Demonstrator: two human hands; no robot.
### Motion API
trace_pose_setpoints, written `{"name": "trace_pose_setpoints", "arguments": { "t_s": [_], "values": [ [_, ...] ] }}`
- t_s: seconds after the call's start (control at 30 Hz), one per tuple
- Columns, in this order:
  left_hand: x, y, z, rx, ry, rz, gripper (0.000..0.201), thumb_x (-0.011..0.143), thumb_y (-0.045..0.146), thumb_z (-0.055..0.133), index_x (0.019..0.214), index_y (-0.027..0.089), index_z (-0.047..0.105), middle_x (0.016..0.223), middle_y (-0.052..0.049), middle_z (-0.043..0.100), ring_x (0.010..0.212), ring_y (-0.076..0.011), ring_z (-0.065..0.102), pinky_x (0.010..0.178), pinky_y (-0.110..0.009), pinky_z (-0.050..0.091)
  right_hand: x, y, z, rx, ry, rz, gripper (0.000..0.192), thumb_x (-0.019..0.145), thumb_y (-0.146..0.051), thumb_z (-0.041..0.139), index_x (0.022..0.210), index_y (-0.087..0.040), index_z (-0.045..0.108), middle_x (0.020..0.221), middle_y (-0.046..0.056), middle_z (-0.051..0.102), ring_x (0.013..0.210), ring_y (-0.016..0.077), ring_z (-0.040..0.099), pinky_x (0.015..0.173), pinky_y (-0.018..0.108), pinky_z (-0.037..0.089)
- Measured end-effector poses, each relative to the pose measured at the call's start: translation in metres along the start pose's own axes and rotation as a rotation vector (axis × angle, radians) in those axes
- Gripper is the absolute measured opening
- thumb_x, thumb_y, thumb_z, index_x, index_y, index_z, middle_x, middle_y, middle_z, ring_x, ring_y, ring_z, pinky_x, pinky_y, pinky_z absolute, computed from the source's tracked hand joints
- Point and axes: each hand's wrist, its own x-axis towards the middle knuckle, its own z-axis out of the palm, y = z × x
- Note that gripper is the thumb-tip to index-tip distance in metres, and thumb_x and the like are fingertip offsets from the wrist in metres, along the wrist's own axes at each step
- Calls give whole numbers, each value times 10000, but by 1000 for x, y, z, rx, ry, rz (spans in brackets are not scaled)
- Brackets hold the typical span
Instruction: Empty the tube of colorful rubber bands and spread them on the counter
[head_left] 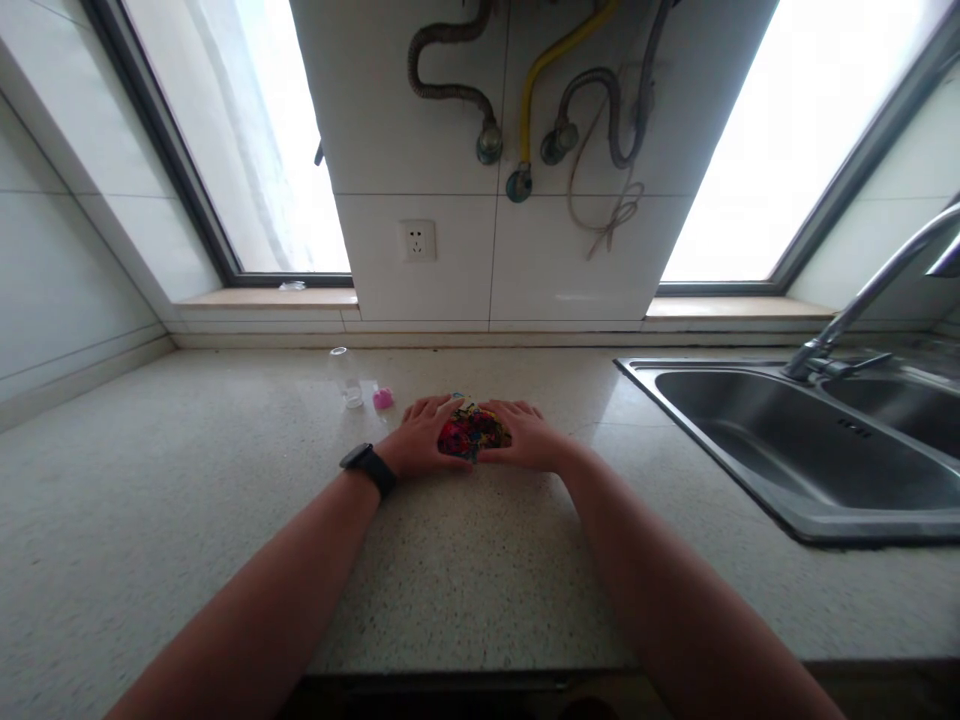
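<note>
I have both hands cupped flat round a multicoloured pile mid-counter: left hand and right hand touch its sides, fingers loose, nothing pinched. Risk I see: pieces squirt out far side, or scatter toward the small bottle and pink cap just left.

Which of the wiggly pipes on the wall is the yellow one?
The yellow hose is the middle one of the three, curving down to a fitting above the wall socket. The hoses on either side, left and right, are grey, ribbed metal.
</note>
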Motion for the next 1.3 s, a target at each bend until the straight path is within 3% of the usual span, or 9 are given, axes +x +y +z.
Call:
{"name": "trace_pose_setpoints", "arguments": {
  "t_s": [0.1, 0.2, 0.33, 0.47, 0.67, 0.87, 0.97, 1.17, 1.3],
  "values": [
    [0, 1, 3, 37, -77, -42, 1124, 676, 810, 597, 1540, 187, 237, 1513, -158, 311, 1357, -381, 279, 1107, -545, 201, 0, 0, 4, -76, -55, -5, 905, 709, -675, 670, 1463, -243, 418, 1427, 138, 451, 1270, 362, 379, 1067, 537, 243],
    [5, 7, 5, 82, -33, -53, 849, 791, 761, 513, 1435, 212, 431, 1364, -136, 489, 1223, -357, 421, 1027, -536, 297, 8, 2, 10, -102, -3, -40, 672, 801, -510, 639, 1382, -195, 517, 1298, 151, 545, 1182, 300, 463, 1038, 445, 309],
    [15, 14, 8, 72, 35, 2, 477, 866, 517, 569, 1189, 167, 603, 1114, -124, 593, 1018, -274, 532, 914, -413, 412, 17, 1, 16, -38, 69, -38, 450, 755, -282, 633, 1177, -126, 621, 1080, 128, 620, 987, 220, 558, 883, 317, 408],
    [21, 16, 10, -92, 126, 10, 253, 847, 257, 576, 1068, 144, 623, 1004, -89, 629, 940, -218, 578, 869, -340, 445, 22, 0, 18, 79, 166, -15, 362, 714, -201, 625, 1070, -133, 622, 966, 79, 649, 875, 182, 576, 778, 270, 403],
    [24, 19, 7, -426, 295, -83, 376, 835, 159, 566, 1211, 171, 587, 1139, -52, 643, 1037, -178, 596, 930, -301, 451, 28, -1, 19, 306, 346, 83, 321, 842, -372, 591, 1068, -145, 611, 905, 49, 651, 816, 161, 582, 720, 256, 401],
    [29, 21, 9, -718, 317, -76, 381, 964, 332, 488, 1297, 152, 533, 1257, -84, 600, 1165, -174, 553, 1039, -324, 414, 30, -4, 17, 397, 326, 119, 426, 930, -530, 459, 1025, -148, 622, 897, 46, 651, 814, 164, 571, 721, 268, 410],
    [29, 18, 9, -738, 301, -90, 438, 948, 329, 514, 1347, 150, 499, 1305, -95, 571, 1198, -179, 537, 1066, -335, 396, 30, -6, 16, 444, 277, 114, 457, 957, -533, 407, 1031, -149, 644, 959, 59, 673, 881, 179, 595, 785, 293, 436],
    [25, 2, 10, -733, 193, -55, 506, 930, 274, 502, 1419, 162, 432, 1373, -109, 518, 1240, -172, 515, 1064, -341, 408, 25, -8, 12, 544, 202, 37, 471, 1000, -458, 348, 1278, -175, 602, 1288, 62, 605, 1197, 162, 547, 1050, 325, 375],
    [18, 2, 1, -500, 158, 36, 532, 918, 327, 525, 1420, 171, 439, 1382, -102, 507, 1264, -196, 486, 1056, -358, 403, 19, -3, 7, 410, 188, 21, 435, 945, -332, 428, 1322, -169, 571, 1317, 67, 583, 1217, 176, 532, 1068, 347, 374]
  ]
}}
